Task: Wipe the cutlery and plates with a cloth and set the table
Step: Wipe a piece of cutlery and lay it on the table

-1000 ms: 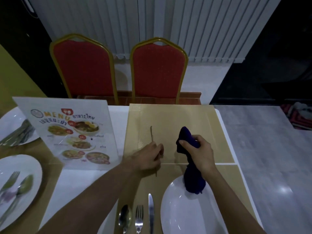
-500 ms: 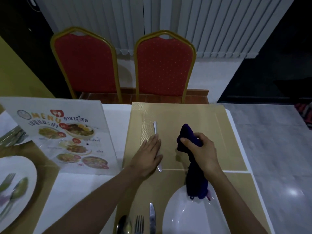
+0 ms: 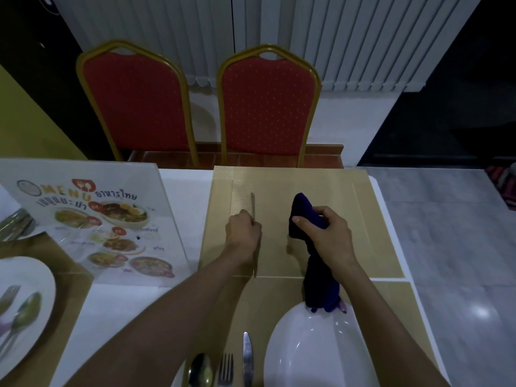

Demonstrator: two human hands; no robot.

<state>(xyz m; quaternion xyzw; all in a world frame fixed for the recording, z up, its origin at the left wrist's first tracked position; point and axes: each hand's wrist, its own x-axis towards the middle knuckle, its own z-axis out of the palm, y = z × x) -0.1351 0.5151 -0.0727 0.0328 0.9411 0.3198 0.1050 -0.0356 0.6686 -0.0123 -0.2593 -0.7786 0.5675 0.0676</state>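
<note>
Head view: left hand (image 3: 243, 233), fingers curled down over a table knife (image 3: 252, 203) that lies lengthwise on the left part of the far gold placemat (image 3: 307, 180), with both ends of the knife showing beyond the hand. Right hand (image 3: 328, 237) clenches a dark blue cloth (image 3: 303, 209), whose tail hangs over the far rim of the near white plate (image 3: 307, 356). Just left of that plate lie a spoon (image 3: 199, 370), fork (image 3: 225, 368) and second knife (image 3: 247, 356). A menu card (image 3: 92, 219) stands at left.
</note>
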